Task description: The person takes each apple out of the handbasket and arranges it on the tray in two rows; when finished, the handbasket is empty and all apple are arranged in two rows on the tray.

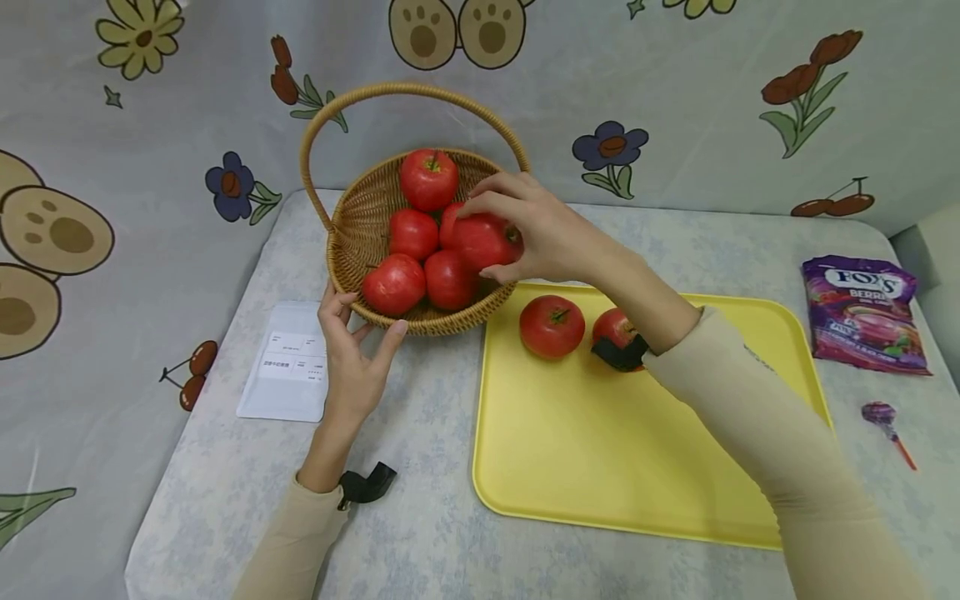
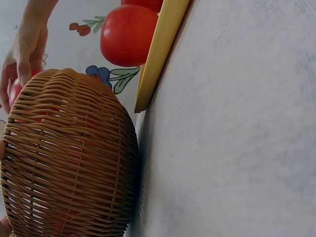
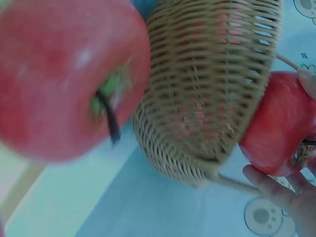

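Observation:
A wicker basket point(image 1: 352, 225) with a tall arched handle holds several red apples point(image 1: 393, 285). My right hand point(image 1: 547, 229) grips one more red apple point(image 1: 487, 242) over the basket's right side, fingers on top and thumb below. In the right wrist view this held apple point(image 3: 276, 123) overlaps the basket's rim. My left hand point(image 1: 352, 367) holds the basket's front left rim between thumb and fingers. The left wrist view shows the woven outer wall point(image 2: 74, 153), with only bits of my left fingers at its left edge.
Two more red apples, one whole in view point(image 1: 552, 327) and one partly behind my right wrist point(image 1: 617, 325), sit on a yellow tray point(image 1: 600, 450). Farther right lie a purple candy bag point(image 1: 866, 317) and a lollipop point(image 1: 881, 414). A white labelled packet point(image 1: 285, 367) lies left.

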Demonstrator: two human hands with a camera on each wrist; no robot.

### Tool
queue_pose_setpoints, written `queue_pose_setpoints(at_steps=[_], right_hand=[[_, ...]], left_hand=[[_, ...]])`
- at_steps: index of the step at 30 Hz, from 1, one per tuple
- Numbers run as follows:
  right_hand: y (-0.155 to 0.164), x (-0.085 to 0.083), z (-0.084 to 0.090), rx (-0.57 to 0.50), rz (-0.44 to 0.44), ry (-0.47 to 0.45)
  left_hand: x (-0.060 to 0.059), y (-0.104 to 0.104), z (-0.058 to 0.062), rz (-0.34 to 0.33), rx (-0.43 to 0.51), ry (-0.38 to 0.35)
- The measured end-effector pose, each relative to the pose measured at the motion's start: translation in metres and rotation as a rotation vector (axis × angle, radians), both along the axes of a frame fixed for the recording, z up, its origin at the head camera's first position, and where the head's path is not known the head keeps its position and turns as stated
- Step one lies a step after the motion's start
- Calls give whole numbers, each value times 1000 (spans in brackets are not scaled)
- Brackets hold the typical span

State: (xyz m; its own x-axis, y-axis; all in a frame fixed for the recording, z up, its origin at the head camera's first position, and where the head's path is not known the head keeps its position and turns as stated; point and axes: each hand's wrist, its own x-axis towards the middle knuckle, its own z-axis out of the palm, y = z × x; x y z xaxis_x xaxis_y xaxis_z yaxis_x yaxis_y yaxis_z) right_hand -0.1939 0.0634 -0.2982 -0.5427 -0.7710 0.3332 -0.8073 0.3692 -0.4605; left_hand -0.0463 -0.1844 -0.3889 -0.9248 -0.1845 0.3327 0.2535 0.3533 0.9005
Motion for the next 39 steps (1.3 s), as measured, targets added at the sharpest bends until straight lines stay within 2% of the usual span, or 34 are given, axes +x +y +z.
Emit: queue_pose_setpoints(at_steps=[6,11,14,19,21,27,33,39], right_hand=[[34,10,8,-7,-25,21],[68,21,8,48,-72,-1],[88,29,5,102,-108,-38],[123,44,-2,186,-190,-147],[138,49,-7,210,-222,-162],[176,61,-16,255,-288,-147],[205,72,-27,273,-335,-183],[224,76,-48,303,-349,-247]], left_hand=[[-7,-9,-22,8,-16,22],[-8,-12,-27,7,-22,39],[-6,-11,-23,6,-23,32],[0,-2,-1,-5,-15,14],[2,1,6,-7,-13,11],[2,1,7,1,-5,0],[3,1,7,-8,-9,15],[2,0,7,-11,-13,30]])
